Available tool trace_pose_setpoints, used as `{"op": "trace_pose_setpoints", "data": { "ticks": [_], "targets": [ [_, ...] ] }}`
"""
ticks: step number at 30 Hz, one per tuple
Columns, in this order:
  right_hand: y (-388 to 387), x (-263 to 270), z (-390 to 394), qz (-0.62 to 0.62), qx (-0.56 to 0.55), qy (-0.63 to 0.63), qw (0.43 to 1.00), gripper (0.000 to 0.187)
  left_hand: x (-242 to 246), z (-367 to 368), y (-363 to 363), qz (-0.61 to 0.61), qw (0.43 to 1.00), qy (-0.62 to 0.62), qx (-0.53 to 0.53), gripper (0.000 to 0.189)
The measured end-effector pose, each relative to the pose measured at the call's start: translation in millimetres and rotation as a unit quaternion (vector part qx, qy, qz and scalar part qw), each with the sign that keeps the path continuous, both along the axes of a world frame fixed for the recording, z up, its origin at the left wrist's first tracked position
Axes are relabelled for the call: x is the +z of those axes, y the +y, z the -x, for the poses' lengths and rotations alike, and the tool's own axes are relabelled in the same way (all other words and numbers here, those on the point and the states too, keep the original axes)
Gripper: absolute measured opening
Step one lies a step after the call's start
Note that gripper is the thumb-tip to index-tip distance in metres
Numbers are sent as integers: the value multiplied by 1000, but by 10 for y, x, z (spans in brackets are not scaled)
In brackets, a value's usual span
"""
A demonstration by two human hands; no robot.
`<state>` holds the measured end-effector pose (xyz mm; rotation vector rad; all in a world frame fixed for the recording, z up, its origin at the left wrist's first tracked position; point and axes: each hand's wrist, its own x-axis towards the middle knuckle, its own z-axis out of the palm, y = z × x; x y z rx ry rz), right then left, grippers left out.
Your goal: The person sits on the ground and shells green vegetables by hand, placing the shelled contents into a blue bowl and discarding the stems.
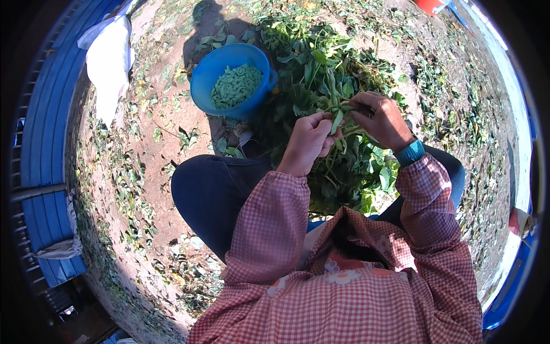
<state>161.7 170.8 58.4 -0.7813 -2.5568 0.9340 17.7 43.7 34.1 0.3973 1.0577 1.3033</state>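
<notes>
Between my knees and ahead of them lies a heap of uprooted leafy bean plants [309, 77]. My left hand [311, 139] grips a green bean pod [337, 121] between thumb and fingers, above the heap. Close beside it on the right, my right hand [380, 118] pinches part of the same green cluster with thumb and forefinger; exactly which part is hidden by the fingers. A stem with further pods [332, 86] rises just beyond both hands. Ahead and to the left, a round blue plastic basin [200, 88] holds many small light green beans or pod pieces [236, 86].
Dry leaves litter the ground [167, 133] all round. A white sack [107, 64] lies at the upper left beside blue corrugated metal sheeting [47, 107]. A red bucket [429, 6] stands at the top right. A pale ledge [517, 180] runs along the right side.
</notes>
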Motion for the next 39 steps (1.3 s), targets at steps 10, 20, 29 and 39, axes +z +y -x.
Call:
{"op": "trace_pose_setpoints", "data": {
  "ticks": [10,20,29,39],
  "targets": [
    [-184,152,85,-97,-45,-21,994,19,159,-295,-24,-67,958,51,-275,22],
    [-158,185,67,77,-106,14,991,21,1,-267,54,-72,946,307,77,24],
    [-387,-67,142,163,-77,95,979,19,30,-120,9,12,989,86,121,25],
    [-334,-72,74,334,-59,86,937,23,-61,-22,1,31,985,131,106,31]
  ]
}}
